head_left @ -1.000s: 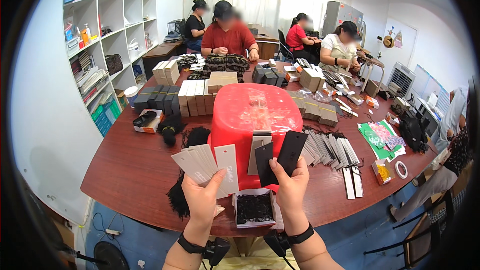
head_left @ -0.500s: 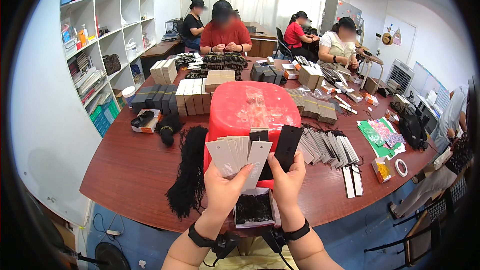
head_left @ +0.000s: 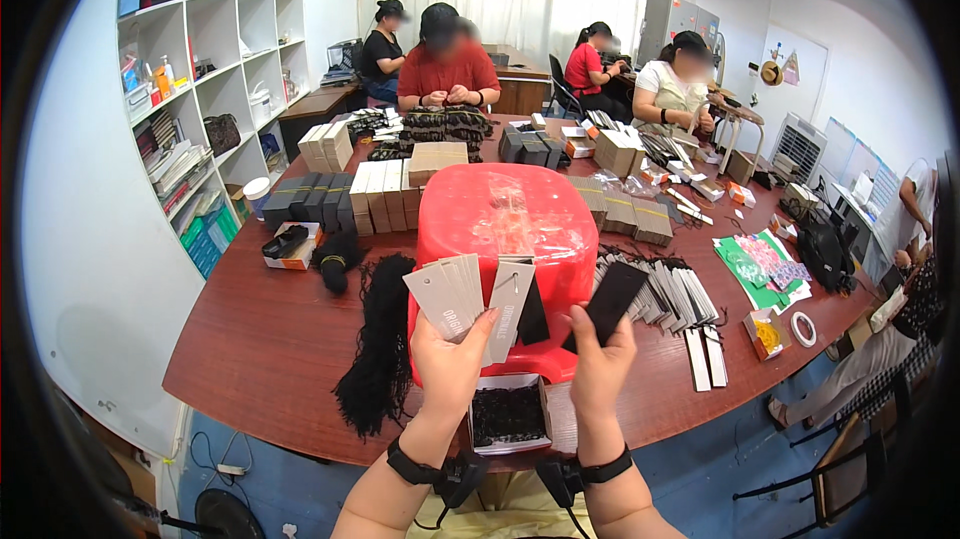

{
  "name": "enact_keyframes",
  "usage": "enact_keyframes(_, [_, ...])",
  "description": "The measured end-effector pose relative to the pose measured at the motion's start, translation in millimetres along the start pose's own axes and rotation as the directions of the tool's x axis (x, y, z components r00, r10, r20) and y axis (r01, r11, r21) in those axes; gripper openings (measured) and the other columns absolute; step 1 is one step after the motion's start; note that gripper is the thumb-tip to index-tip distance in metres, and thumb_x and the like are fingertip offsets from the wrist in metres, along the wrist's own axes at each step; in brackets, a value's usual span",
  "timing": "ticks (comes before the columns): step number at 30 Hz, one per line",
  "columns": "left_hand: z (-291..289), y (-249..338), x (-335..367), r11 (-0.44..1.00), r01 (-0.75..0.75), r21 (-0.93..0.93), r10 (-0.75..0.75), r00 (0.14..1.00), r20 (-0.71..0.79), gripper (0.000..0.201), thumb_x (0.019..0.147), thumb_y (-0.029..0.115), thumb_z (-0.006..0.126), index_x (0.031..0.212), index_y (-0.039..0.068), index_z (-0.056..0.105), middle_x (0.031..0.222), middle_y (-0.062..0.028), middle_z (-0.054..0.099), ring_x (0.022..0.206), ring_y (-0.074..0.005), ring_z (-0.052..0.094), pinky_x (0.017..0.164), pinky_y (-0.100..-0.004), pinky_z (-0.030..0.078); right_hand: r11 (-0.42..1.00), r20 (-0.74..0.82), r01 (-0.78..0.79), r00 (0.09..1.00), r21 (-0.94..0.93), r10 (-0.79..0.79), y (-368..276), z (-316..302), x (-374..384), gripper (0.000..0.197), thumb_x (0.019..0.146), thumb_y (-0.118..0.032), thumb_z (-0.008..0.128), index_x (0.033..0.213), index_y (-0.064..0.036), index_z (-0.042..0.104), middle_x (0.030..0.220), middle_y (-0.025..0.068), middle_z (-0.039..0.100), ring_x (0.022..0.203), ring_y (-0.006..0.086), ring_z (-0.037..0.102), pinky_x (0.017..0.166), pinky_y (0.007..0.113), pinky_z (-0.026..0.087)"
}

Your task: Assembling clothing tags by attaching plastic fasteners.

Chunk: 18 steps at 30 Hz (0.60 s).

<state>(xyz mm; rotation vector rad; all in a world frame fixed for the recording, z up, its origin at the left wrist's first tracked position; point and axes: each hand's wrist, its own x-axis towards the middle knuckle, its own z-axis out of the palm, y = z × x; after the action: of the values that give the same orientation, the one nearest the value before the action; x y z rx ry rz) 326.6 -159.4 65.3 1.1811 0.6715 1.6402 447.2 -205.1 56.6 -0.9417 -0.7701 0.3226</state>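
Observation:
My left hand [head_left: 448, 369] is closed around a fan of light grey hang tags [head_left: 450, 289]. One light grey tag [head_left: 509, 304] stands apart from the fan, under my thumb, with a black tag [head_left: 533, 317] showing behind it. To the right, my right hand [head_left: 602, 364] pinches a black hang tag [head_left: 618, 299], tilted and apart from the light ones. Both hands are in front of an upturned red plastic tub [head_left: 510, 204] with clear tape on top. Below them sits an open box of short black strings [head_left: 510, 417].
A long bundle of black cord [head_left: 374, 349] hangs over the table [head_left: 250, 339] at left. Rows of strung tags [head_left: 655, 294] lie at right, near a small box of yellow bits [head_left: 767, 336] and a white tape roll [head_left: 803, 329]. Tag stacks [head_left: 380, 194] stand behind; several people work farther back.
My right hand has moved right with the black tag, away from the light tags, and the tag tilts more. My left hand's single light tag has turned more upright.

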Motion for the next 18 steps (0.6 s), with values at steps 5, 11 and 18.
enact_keyframes(5, [-2.3,-1.7,1.3,1.0,-0.003,0.024,0.003,1.0,0.004,0.03,0.07,-0.004,0.064,0.096,-0.001,0.05,0.087,-0.0059,0.058,0.075,-0.0103,0.056,0.069,-0.024,0.045,0.987,0.316,-0.13,0.936,-0.1,0.155,-25.6,-14.1,-9.1,0.022,0.069,-0.002,0.068,0.088,0.0019,0.057,0.073,0.0022,0.06,0.059,0.0054,0.053,0.053,0.019,0.043])
enact_keyframes(11, [-2.2,3.7,-0.2,0.998,-0.029,0.048,0.03,0.999,-0.021,0.026,0.071,-0.001,0.065,0.094,-0.002,0.051,0.084,-0.0056,0.058,0.073,-0.0103,0.056,0.066,-0.0237,0.046,0.99,0.407,-0.124,0.903,-0.062,0.139,-19.4,-6.2,-11.7,0.034,0.071,0.0,0.066,0.1,0.0035,0.05,0.085,0.005,0.059,0.071,0.0062,0.054,0.063,0.02,0.045])
enact_keyframes(18, [-17.6,14.2,-5.4,0.999,-0.044,0.005,0.045,0.998,-0.043,0.021,0.076,-0.001,0.058,0.094,-0.003,0.047,0.086,-0.0078,0.054,0.074,-0.0122,0.055,0.062,-0.0293,0.052,0.995,0.41,-0.029,0.91,-0.099,0.067,-16.1,4.3,-1.6,0.017,0.073,-0.002,0.064,0.087,0.0007,0.055,0.075,-0.0002,0.056,0.066,0.0045,0.05,0.059,0.018,0.041])
